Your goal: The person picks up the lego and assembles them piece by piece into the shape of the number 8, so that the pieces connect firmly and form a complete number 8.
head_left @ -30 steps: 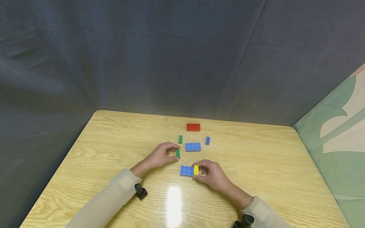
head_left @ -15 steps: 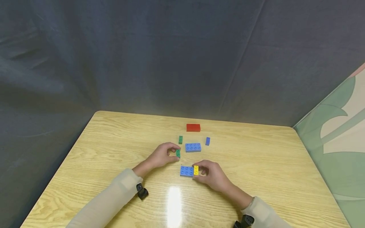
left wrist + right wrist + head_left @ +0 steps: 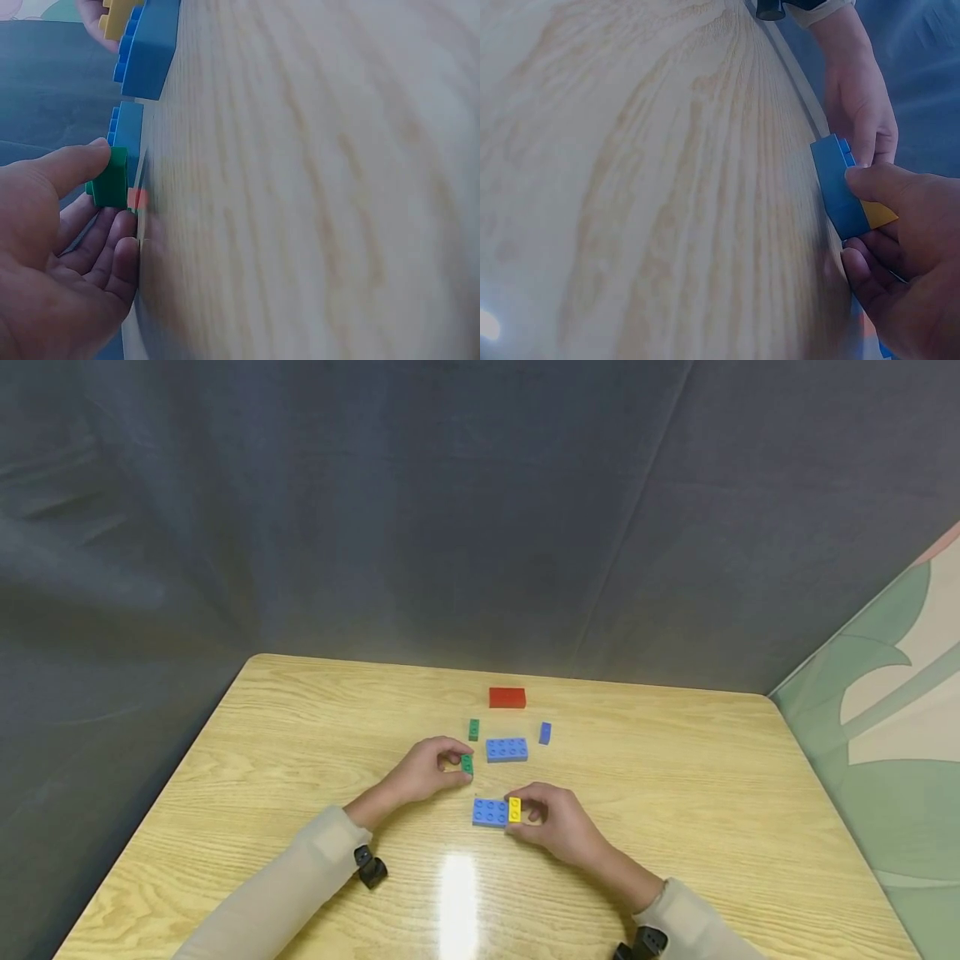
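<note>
My left hand point(image 3: 423, 770) pinches a small green two-stud brick point(image 3: 467, 765) between thumb and fingers. In the left wrist view that green brick point(image 3: 112, 178) stands close by the tabletop, the thumb on one end. My right hand point(image 3: 558, 821) pinches a small yellow brick point(image 3: 514, 810). This yellow brick sits on the right end of a long blue brick point(image 3: 490, 812), its studs higher than the blue ones. Seen from the right wrist, the thumb presses along the side of the blue brick point(image 3: 836, 187), next to the yellow brick point(image 3: 877, 214).
Farther back on the wooden table point(image 3: 675, 793) lie a second long blue brick point(image 3: 507, 750), a small green brick point(image 3: 474, 730), a small blue brick point(image 3: 545, 732) and a red brick point(image 3: 507, 697). A dark curtain point(image 3: 450, 527) hangs behind the table.
</note>
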The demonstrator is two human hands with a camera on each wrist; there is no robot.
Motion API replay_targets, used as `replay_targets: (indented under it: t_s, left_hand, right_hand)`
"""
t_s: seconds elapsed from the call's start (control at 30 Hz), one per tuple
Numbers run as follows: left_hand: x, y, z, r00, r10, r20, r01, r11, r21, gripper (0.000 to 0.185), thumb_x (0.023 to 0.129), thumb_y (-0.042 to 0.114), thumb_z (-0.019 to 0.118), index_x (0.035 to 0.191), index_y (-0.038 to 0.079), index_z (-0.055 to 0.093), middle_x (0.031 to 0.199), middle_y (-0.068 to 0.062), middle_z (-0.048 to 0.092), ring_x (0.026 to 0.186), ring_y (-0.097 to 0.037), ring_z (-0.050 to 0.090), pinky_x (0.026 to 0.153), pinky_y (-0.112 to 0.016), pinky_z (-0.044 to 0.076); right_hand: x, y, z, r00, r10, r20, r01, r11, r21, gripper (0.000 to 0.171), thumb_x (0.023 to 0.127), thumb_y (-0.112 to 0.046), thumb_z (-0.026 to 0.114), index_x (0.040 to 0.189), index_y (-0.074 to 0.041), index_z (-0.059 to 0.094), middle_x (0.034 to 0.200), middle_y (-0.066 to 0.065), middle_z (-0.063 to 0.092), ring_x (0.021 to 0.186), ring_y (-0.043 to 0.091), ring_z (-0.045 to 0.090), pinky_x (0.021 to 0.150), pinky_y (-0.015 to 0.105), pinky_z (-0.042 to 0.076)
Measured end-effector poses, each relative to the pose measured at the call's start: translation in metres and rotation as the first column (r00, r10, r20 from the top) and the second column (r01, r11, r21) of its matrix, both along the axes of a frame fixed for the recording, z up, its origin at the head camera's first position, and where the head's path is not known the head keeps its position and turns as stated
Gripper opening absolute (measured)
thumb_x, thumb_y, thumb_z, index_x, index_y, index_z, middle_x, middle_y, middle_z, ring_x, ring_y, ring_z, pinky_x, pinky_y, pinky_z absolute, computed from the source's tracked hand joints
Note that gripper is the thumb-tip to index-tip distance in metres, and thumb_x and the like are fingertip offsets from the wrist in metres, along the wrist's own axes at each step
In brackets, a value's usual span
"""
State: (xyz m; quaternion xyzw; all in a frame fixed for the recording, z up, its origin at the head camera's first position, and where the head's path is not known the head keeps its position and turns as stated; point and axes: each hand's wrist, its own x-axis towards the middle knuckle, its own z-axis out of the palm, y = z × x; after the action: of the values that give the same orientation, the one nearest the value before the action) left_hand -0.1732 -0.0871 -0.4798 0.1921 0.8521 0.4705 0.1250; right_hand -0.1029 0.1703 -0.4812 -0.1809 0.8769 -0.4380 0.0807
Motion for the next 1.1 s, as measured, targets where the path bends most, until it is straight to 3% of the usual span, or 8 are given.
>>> replay_targets:
  t_s: [0.3, 0.67, 1.1]
  left_hand:
    - [0.005, -0.003, 0.005, 0.999, -0.040, 0.013, 0.040, 0.999, 0.007, 0.039, 0.093, 0.016, 0.077, 0.129, 0.006, 0.068, 0.112, -0.002, 0.066, 0.102, -0.016, 0.060, 0.087, -0.033, 0.052]
    - [0.020, -0.002, 0.015, 0.994, -0.110, -0.016, 0.111, 0.993, 0.044, 0.040, 0.092, 0.016, 0.078, 0.129, 0.005, 0.067, 0.111, 0.000, 0.065, 0.103, -0.021, 0.060, 0.083, -0.029, 0.053]
    - [0.036, -0.001, 0.018, 0.985, -0.169, -0.036, 0.171, 0.983, 0.072, 0.038, 0.090, 0.012, 0.079, 0.125, 0.003, 0.068, 0.112, -0.003, 0.067, 0.102, -0.026, 0.062, 0.083, -0.038, 0.055]
  right_hand:
    - [-0.001, 0.000, -0.002, 1.000, 0.008, 0.001, -0.008, 1.000, -0.006, 0.035, 0.081, -0.014, 0.087, 0.114, -0.006, 0.075, 0.094, -0.005, 0.068, 0.075, 0.010, 0.057, 0.065, 0.022, 0.052]
    - [-0.002, 0.001, 0.000, 1.000, 0.008, 0.012, -0.008, 1.000, 0.003, 0.035, 0.082, -0.014, 0.087, 0.113, -0.006, 0.075, 0.095, -0.005, 0.068, 0.075, 0.011, 0.056, 0.065, 0.022, 0.051]
    - [-0.002, 0.001, -0.001, 1.000, 0.008, 0.005, -0.008, 1.000, 0.003, 0.035, 0.081, -0.013, 0.087, 0.113, -0.005, 0.075, 0.096, -0.004, 0.069, 0.075, 0.012, 0.057, 0.065, 0.022, 0.052]
